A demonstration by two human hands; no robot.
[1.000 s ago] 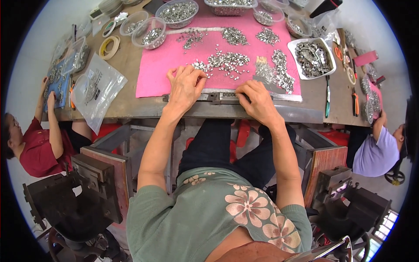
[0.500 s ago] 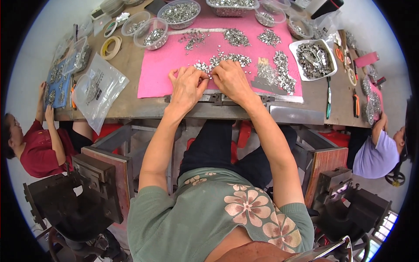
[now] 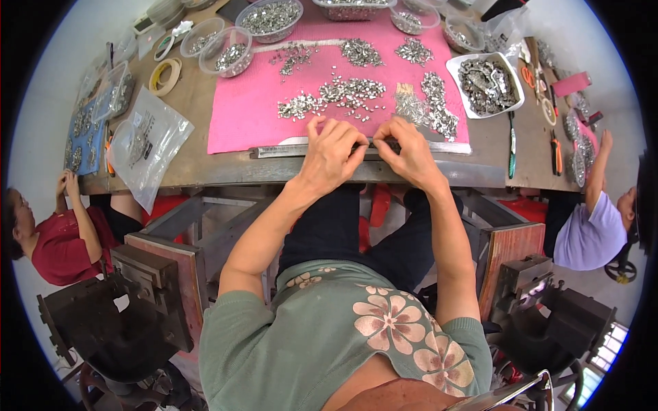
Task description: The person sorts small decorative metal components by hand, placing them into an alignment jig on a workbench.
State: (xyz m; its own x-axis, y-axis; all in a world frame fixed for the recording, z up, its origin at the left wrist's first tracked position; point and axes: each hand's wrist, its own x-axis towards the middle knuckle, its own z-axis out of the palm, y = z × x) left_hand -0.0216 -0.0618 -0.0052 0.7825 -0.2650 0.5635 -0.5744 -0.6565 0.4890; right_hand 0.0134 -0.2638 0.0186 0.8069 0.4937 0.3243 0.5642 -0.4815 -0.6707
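Both hands have come together over a narrow metal fixture (image 3: 291,148) along the table's front edge. My left hand (image 3: 333,153) is closed in a pinch at the fixture; whatever its fingertips hold is too small to make out. Just to its right, my right hand (image 3: 410,152) pinches thumb to finger over the same fixture, its fingertips also hiding what they grip. Beyond them, a loose pile of small shiny metal pieces (image 3: 351,91) lies on the pink ribbed mat (image 3: 240,118). Thin metal pins (image 3: 410,108) lie in a bunch beyond my right hand.
A white square dish (image 3: 488,85) of metal parts sits at the right, near a green-handled tool (image 3: 511,147). Clear tubs (image 3: 273,19) of pieces line the back. Tape rolls (image 3: 164,77) and a plastic bag (image 3: 152,144) lie left. One person (image 3: 65,236) sits at each side.
Both hands have drawn back from the metal pieces on the mat to the fixture at the table edge, shifting right. The fingers are still pinched.
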